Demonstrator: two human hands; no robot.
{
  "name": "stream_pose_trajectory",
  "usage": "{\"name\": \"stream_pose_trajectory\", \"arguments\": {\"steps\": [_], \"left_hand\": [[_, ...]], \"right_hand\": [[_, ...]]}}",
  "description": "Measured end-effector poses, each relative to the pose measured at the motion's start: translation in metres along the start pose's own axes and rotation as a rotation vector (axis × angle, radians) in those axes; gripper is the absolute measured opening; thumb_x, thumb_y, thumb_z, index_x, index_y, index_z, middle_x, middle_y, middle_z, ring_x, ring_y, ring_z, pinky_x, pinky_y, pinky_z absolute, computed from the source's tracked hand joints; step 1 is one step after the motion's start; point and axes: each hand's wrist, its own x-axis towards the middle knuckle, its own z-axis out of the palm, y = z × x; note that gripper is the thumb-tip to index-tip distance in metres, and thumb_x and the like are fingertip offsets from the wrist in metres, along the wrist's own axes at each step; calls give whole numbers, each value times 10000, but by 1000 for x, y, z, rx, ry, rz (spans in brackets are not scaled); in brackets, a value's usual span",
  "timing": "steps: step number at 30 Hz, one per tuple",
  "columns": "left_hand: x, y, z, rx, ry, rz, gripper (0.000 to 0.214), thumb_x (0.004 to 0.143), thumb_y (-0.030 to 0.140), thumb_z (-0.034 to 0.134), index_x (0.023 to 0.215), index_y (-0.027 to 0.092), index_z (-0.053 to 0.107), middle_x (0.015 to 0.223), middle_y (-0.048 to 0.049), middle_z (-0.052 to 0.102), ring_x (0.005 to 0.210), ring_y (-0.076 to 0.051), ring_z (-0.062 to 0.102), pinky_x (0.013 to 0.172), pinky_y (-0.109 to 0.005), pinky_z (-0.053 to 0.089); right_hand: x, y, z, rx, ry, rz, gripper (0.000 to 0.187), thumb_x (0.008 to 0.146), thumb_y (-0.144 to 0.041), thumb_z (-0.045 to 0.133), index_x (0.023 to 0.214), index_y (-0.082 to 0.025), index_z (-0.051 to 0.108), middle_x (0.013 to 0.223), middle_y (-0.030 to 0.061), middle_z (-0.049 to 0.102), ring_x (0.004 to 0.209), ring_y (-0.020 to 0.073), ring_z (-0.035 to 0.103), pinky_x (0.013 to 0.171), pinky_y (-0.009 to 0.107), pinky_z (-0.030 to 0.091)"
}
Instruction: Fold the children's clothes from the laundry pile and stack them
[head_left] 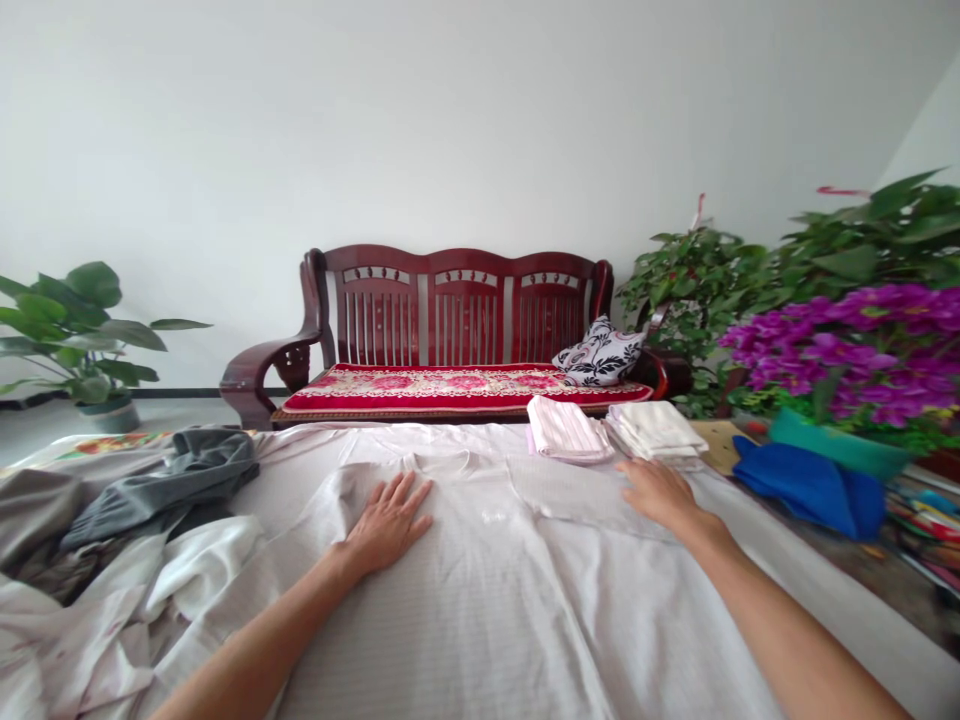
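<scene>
A pale striped shirt [450, 590] lies spread out, with its collar towards the far side and a sleeve reaching right. My left hand [391, 520] rests flat on its left shoulder area, fingers spread. At the end of the right sleeve is my right hand [660, 495], fingers stretched out and touching the cloth; their tips are slightly blurred. Just beyond the right hand sit a folded pink-striped cloth [568, 430] and a folded white stack [656, 430].
Loose grey clothes [180, 480] and a crumpled white garment [202, 565] are heaped at the left. On the right are a blue cloth [814, 490] and purple flowers in a teal planter [840, 440]. A wooden bench [465, 310] stands behind, beside potted plants [105, 350].
</scene>
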Motion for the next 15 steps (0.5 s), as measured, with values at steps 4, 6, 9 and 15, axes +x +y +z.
{"name": "stream_pose_trajectory", "arguments": {"steps": [4,6,9,15], "left_hand": [[-1,0,-1,-38,21,9,606,1015,526,386,1559,260,354,1635,-153,296,1518,-323,243,1211,-550,217],[-2,1,-2,-75,29,10,615,1011,526,396,1557,246,355,1631,-161,302,1517,-329,241,1210,-559,216],[-7,1,-6,-159,34,27,614,1000,509,425,1540,218,387,1626,-167,310,1514,-343,246,1214,-565,218],[-48,-15,-32,-371,100,116,613,919,231,512,1521,212,400,1503,-96,522,1414,-210,449,1191,-377,348]], "right_hand": [[-19,-38,25,136,117,-218,436,915,-292,466,1315,-209,618,1371,141,627,1273,279,564,1077,434,426],[-26,-50,46,233,56,-294,474,930,-407,443,1345,-237,596,1425,115,596,1318,282,537,1109,437,410],[-31,-50,83,178,64,-277,538,901,-482,423,1368,-260,573,1499,109,528,1388,336,467,1122,551,375],[-16,-23,123,73,248,-518,473,899,-411,370,1237,-263,665,1446,148,575,1363,351,492,1085,577,404]]}}
